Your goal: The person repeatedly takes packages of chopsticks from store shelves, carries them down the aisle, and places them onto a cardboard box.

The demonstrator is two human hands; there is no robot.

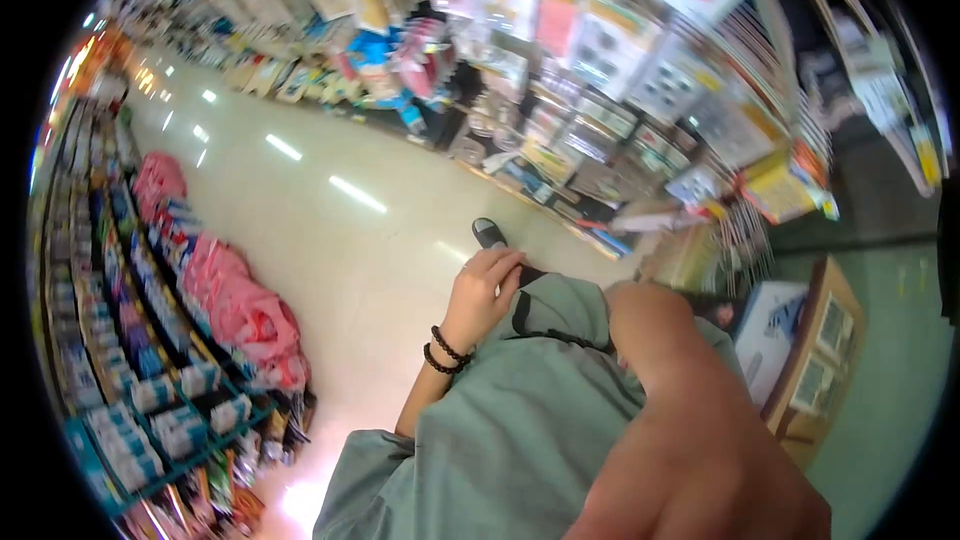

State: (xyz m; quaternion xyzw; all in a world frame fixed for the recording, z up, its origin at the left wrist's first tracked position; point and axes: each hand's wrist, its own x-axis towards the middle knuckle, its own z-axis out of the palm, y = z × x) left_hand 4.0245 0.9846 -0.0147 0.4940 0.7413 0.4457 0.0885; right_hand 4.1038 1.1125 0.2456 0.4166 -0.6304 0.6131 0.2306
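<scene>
My left hand [485, 290], with two dark bead bracelets [445, 352] on its wrist, hangs in front of the grey-green clothing [530, 420]. Its fingers are loosely bent, with a gap between thumb and fingers, and no held thing shows. A dark shoe [488, 232] appears just beyond the fingertips. My right arm is bent and comes up close to the camera at the lower right. Only the blurred back of my right hand [720, 485] shows. Its fingers are out of sight, so what it holds, if anything, is hidden.
Shelving with hanging packets [600, 40] runs along the upper right. A pale shiny floor [340, 170] forms the aisle. At left stand stocked shelves [110, 310], with pink patterned cloth [240, 310] against them. A cardboard-coloured box [825, 350] is near my right side.
</scene>
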